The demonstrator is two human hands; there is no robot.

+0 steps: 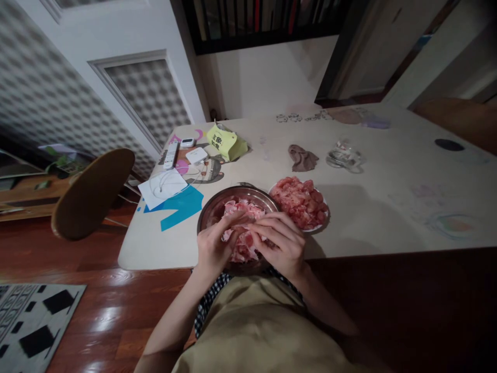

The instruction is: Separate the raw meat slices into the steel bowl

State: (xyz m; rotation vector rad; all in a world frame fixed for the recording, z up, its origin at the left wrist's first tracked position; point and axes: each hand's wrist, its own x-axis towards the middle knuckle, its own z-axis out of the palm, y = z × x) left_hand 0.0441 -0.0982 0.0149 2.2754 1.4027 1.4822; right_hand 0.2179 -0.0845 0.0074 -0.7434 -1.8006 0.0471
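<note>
Left hand (217,241): lower centre of frame, fingers bent, thumb and fingertips pinching a small piece of raw meat (241,228).
Right hand (283,241): just right of it, fingertips drawn together on the same piece; exact finger placement hard to see from here.
Meat piece: between the two sets of fingertips, above the bowl.
Steel bowl (212,213): centre of frame, under both hands, near table edge.
Meat in bowl (244,254): below and just beyond the fingers, loose pink pieces.
Plate (327,215): right of centre, beside the bowl, beyond the right hand; heaped with sliced meat (297,199).
Left of bowl: blue cutout (178,207), white sheet (155,189) beside it.
Far side of table (388,207): yellow-green bag (227,144) upper centre-left; brown cloth (302,158) and clear plastic (344,156) upper right of centre.
</note>
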